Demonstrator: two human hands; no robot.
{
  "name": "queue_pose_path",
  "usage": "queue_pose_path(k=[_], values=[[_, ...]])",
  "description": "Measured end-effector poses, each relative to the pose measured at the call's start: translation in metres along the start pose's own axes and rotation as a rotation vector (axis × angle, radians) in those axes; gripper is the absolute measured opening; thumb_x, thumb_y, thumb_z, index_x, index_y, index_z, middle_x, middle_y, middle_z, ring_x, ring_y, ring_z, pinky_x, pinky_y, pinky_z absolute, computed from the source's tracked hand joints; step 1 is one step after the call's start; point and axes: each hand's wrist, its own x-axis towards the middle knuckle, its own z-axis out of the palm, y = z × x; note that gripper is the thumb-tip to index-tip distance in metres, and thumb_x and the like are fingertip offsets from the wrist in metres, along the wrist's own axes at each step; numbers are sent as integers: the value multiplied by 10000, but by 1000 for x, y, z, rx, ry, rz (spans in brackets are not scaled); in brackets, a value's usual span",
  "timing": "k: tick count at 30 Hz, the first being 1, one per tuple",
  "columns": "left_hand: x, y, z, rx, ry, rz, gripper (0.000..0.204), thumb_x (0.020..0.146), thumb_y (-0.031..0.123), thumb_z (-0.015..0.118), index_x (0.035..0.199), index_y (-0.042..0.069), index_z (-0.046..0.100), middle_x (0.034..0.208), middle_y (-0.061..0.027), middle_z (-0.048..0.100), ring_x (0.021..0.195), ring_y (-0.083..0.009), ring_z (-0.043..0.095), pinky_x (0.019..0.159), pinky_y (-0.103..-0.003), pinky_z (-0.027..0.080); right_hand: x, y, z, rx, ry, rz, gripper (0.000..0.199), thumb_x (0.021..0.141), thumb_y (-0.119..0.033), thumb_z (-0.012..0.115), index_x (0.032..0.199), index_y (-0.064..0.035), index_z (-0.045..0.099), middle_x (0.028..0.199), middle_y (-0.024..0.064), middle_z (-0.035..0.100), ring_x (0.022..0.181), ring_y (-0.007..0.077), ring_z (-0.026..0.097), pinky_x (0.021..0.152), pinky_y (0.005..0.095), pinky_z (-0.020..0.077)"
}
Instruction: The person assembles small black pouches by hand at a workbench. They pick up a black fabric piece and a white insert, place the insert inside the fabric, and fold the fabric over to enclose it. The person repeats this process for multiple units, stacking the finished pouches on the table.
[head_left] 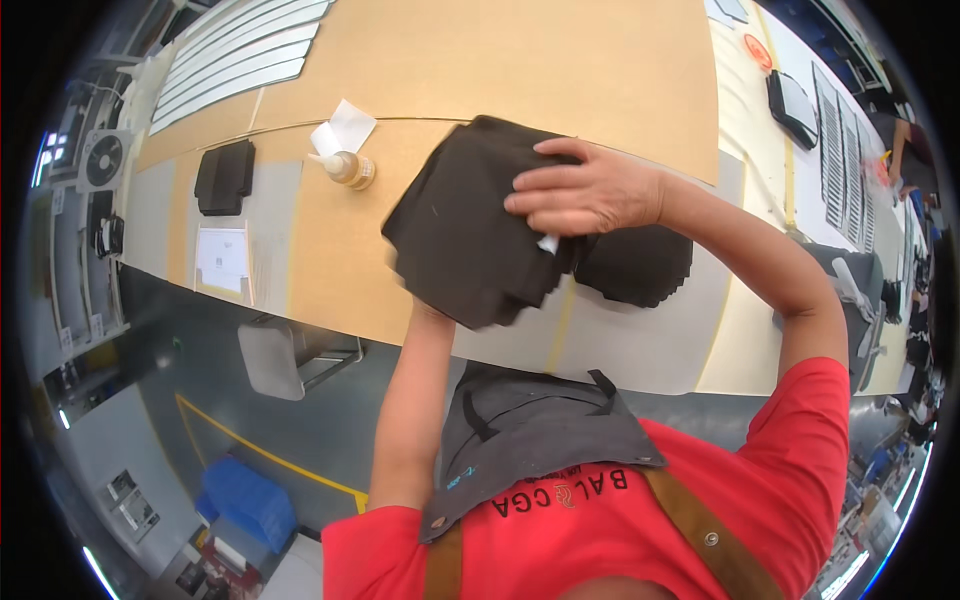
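A thick stack of black cut sheets (pixel 470 220) with notched edges is held tilted above the table. From beneath, my left hand (pixel 432 314) supports its near left side; the fingers are hidden under the sheets. Across the top right of the stack lies my right hand (pixel 590 190), fingers stretched out and slightly apart. A small white bit (pixel 548 243) shows beside that hand, too small to name. A second black pile (pixel 637 265) with stepped edges rests on the table just right of the held stack, partly covered by my right wrist.
On the table (pixel 600 60), a squeeze bottle (pixel 350 170) stands by white paper (pixel 347 127). Farther left lie another black stack (pixel 225 178) and a framed sheet (pixel 222 258). Light strips (pixel 240 60) are at the far left. A stool (pixel 272 360) stands below the front edge.
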Motion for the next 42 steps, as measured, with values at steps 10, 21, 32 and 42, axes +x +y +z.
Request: queue_pose_path(k=[10, 21, 32, 42], values=[[-75, -49, -27, -2628, -288, -499, 1008, 855, 729, 627, 1527, 23, 371, 1458, -177, 525, 1283, -315, 569, 1080, -480, 495, 9, -82, -18, -97, 21, 66, 398, 937, -205, 671, 1253, -310, 453, 1444, -46, 546, 1367, 232, 490, 1203, 594, 225], [-148, -45, -80, -2157, -599, -793, 497, 797, 15, 700, 1285, -14, 612, 1119, -143, 716, 982, -239, 724, 839, -361, 626, 54, -232, 51, 797, 1054, 1355, 738, 916, -104, 733, 1525, -98, 316, 1616, 155, 287, 1440, 332, 395, 1170, 446, 350], [-165, 5, -43, -1884, -919, -801, 540, 784, 52, 787, 1286, -11, 599, 1159, -139, 689, 1033, -246, 695, 906, -384, 595, 47, -354, 30, 1512, 973, 1778, 1117, 787, -505, 824, 1617, -113, 186, 1607, 118, 319, 1463, 250, 342, 1190, 394, 314], [-103, 164, -5, -1776, -1218, -619, 657, 794, 73, 800, 1377, 1, 504, 1273, -153, 616, 1134, -267, 637, 964, -390, 550, -76, -403, -10, 1245, 1291, 2100, 852, 788, -196, 818, 1524, -89, 402, 1412, 107, 556, 1294, 223, 531, 1103, 366, 421]])
